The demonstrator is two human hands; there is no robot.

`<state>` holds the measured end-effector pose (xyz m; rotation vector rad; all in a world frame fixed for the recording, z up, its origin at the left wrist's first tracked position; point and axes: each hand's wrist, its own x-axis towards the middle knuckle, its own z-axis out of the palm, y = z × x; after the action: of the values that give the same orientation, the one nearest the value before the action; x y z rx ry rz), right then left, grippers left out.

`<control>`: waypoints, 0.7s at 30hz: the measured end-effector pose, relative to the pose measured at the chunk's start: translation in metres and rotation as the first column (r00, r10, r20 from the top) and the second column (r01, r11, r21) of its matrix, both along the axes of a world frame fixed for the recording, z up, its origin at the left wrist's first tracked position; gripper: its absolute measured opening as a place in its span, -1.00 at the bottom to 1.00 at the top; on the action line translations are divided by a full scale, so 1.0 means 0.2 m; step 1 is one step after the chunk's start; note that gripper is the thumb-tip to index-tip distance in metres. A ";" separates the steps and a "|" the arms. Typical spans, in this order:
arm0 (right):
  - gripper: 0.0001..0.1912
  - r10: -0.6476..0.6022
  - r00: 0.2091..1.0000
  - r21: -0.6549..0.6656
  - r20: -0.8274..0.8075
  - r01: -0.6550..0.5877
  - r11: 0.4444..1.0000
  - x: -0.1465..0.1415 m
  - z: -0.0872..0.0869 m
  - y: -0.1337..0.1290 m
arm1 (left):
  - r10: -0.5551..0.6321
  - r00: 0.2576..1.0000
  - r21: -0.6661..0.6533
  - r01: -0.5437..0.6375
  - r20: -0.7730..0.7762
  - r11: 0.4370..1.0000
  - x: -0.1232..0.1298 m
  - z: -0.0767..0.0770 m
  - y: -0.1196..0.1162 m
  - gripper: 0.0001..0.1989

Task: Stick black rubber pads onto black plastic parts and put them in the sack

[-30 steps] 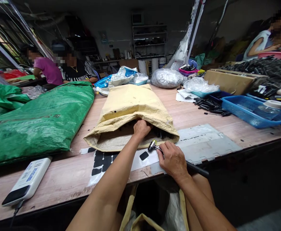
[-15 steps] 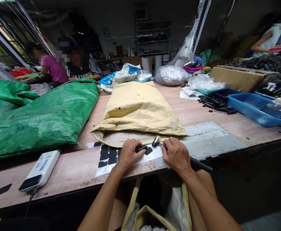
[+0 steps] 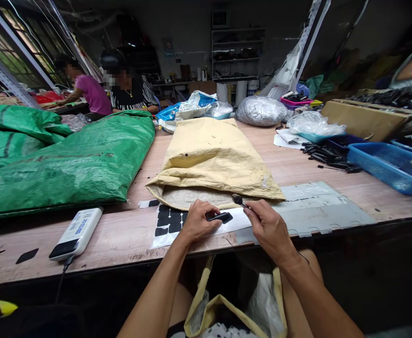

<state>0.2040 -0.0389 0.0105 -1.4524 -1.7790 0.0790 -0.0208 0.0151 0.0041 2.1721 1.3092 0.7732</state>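
Between the thumb and fingers of my left hand (image 3: 199, 220) is a small black part (image 3: 220, 217), held low over a white sheet (image 3: 234, 220) with black stickers (image 3: 170, 218). My right hand (image 3: 269, 228) grips a small hammer (image 3: 238, 201) by its handle, the head up and to the right of the black part, not touching it. Beyond both hands lies a cream sack (image 3: 216, 157), its mouth facing me. A grey mat (image 3: 318, 209) lies to the right, partly under the sheet.
Green sacks (image 3: 68, 164) and a white power bank (image 3: 76, 233) with a cable are on the left. A blue tray (image 3: 389, 164), black parts (image 3: 329, 157) and a cardboard box (image 3: 364, 119) stand right. An open cream bag (image 3: 234, 307) is at my lap. People sit farther back.
The hammer has lifted and its head has turned; my right hand has risen off the mat. The black part in my left hand now points right over the sheet. The view has shifted left.
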 end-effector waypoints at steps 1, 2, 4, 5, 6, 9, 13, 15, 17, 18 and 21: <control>-0.75 0.051 0.998 -0.013 -0.023 -0.051 0.999 -0.02 0.01 -0.01 | 0.000 1.000 -0.002 0.000 0.002 1.000 0.00 0.00 0.00 -0.82; -0.75 0.091 0.995 -0.025 -0.033 -0.092 0.995 -0.04 0.01 -0.01 | -0.001 1.000 -0.002 0.001 0.003 1.000 0.00 0.00 0.00 -0.82; -0.74 0.130 0.991 -0.043 -0.020 -0.131 0.990 -0.08 0.02 -0.02 | -0.004 1.000 -0.002 0.004 0.005 1.000 0.00 -0.01 0.00 -0.82; -0.74 0.132 0.991 -0.042 -0.008 -0.132 0.990 -0.10 0.02 -0.03 | -0.007 1.000 -0.002 0.007 0.007 1.000 0.00 -0.01 0.00 -0.81; -0.73 0.127 0.992 -0.030 0.002 -0.126 0.992 -0.12 0.02 -0.04 | -0.010 1.000 -0.001 0.010 0.010 1.000 0.00 -0.01 0.00 -0.81; -0.71 0.107 0.994 0.028 0.012 -0.107 0.994 -0.16 0.01 -0.06 | -0.019 1.000 0.005 0.019 0.012 1.000 -0.01 -0.01 0.01 -0.84; -0.71 0.125 0.987 -0.029 0.102 -0.122 0.992 -0.19 -0.01 -0.07 | -0.022 0.999 0.006 0.022 -0.050 1.000 -0.01 -0.02 0.02 -0.93; -0.72 0.116 0.983 -0.074 0.140 -0.107 0.992 -0.19 -0.01 -0.07 | -0.020 0.998 0.008 0.021 -0.057 1.000 -0.01 -0.02 0.02 -0.91; -0.72 0.072 0.989 -0.064 0.129 -0.064 0.996 -0.17 0.00 -0.06 | -0.020 0.999 0.006 0.020 -0.033 1.000 -0.01 -0.03 0.02 -0.85; -0.72 0.047 0.993 -0.041 0.111 -0.042 0.998 -0.16 0.01 -0.06 | -0.019 1.000 0.003 0.019 -0.020 1.000 -0.01 -0.03 0.02 -0.84; -0.71 0.008 0.998 0.022 0.061 -0.009 1.000 -0.13 0.02 -0.07 | -0.009 1.000 -0.006 0.009 0.000 1.000 -0.01 -0.03 0.01 -0.83</control>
<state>0.1771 -0.0529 0.0154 -1.4453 -1.8299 0.0199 -0.0224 0.0178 -0.0014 2.1716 1.2991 0.7646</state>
